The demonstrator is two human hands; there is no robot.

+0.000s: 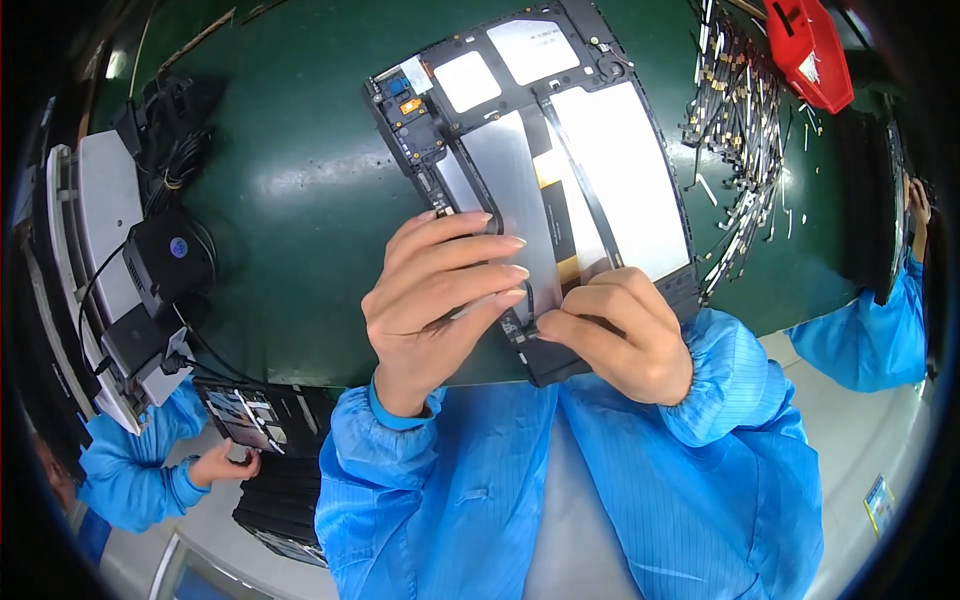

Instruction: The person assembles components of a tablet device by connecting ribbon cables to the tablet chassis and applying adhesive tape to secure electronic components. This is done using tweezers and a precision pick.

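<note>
An opened tablet-like device (525, 345) lies tilted on the green table, its black frame around silver and white battery panels. My left hand (425, 310) lies across its left edge, fingers stretched out side by side over the frame, with the fingertips by a thin black cable (490, 195). My right hand (630, 340) is closed in a pinch at the lower edge of the device, its fingertips at a small connector area (528, 335). What they pinch is hidden. A black flat strip (585, 180) runs down the device between the panels toward my right hand.
A heap of thin flex strips (735, 130) lies at the right, below a red bin (810, 55). Black adapters and cables (160, 260) sit at the left. Co-workers' hands (225, 463) and blue sleeves (875, 335) show at both sides. Dark panels (280, 510) are stacked at lower left.
</note>
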